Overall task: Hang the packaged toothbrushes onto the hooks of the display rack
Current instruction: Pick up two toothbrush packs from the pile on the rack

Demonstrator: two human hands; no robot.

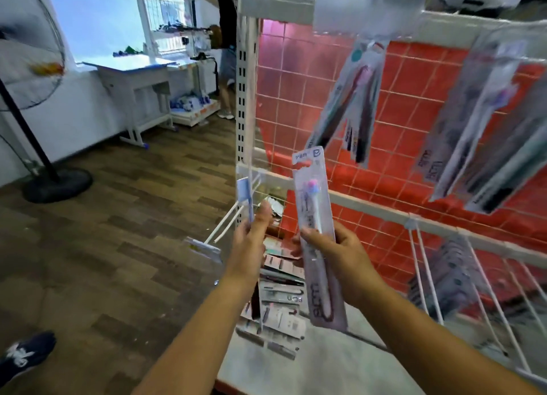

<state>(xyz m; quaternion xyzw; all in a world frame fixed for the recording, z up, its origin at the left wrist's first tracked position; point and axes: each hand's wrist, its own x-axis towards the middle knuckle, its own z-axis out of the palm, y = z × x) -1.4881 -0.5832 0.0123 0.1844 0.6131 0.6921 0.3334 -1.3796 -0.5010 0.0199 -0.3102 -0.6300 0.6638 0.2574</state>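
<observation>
Toothbrush packet [314, 217] up in the right hand [340, 246], standing nearly upright, card header with its hang slot at the top, brush head pink and blue behind the clear front. Thumb across the front, fingers curled behind: a firm hold round the middle of the pack, its lower end running down past the wrist. It stands in front of the display rack [370, 208], level with the white crossbar, touching no hook.

Left hand [251, 237] is beside it, nearer the rack's slotted upright [242, 92]. Thumb straight up, fingers wrapped round a second, clear packet [250, 199] seen almost edge-on; its blue-white top reaches the crossbar height. Whether that packet touches the hook is hard to tell.

White hook prongs [225, 226] jut out from the crossbar just left of that hand, a price tag holder [204, 248] at their tip. Below both hands, on the rack's white base shelf [296, 371], lies a loose pile of packaged toothbrushes [281, 294]. Higher on the rack's red grid, hung packets [352, 98] dangle at a slant, more [479, 122] to the right of them. Lower right of the crossbar, long hooks [426, 276] carry another stack [447, 273].

Away from the rack, left: a standing fan [29, 78], a white desk [136, 87], another person [226, 54] at far shelves.
</observation>
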